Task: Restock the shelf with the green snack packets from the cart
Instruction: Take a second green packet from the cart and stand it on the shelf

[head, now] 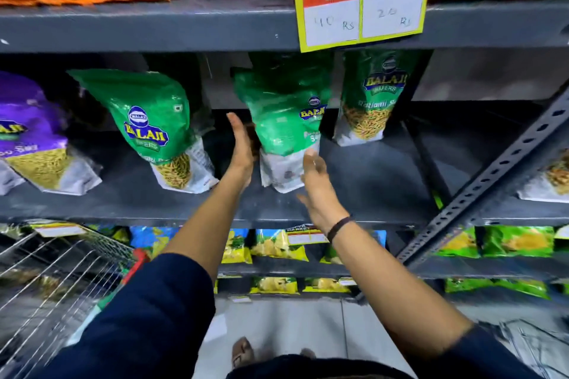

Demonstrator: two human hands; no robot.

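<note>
On the dark grey metal shelf (354, 181), both open, flat hands flank an upright glossy green snack packet (284, 120): left hand (243, 144) touching, right hand (317, 184) just beside.

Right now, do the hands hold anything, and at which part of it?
Nothing is gripped. Both open hands flank the middle green snack packet: left hand beside its lower left edge, right hand at its white bottom. True contact cannot be told.

Dim, deep-shadowed shelving; glare on packets, motion blur throughout, wide-angle bending at edges.
</note>
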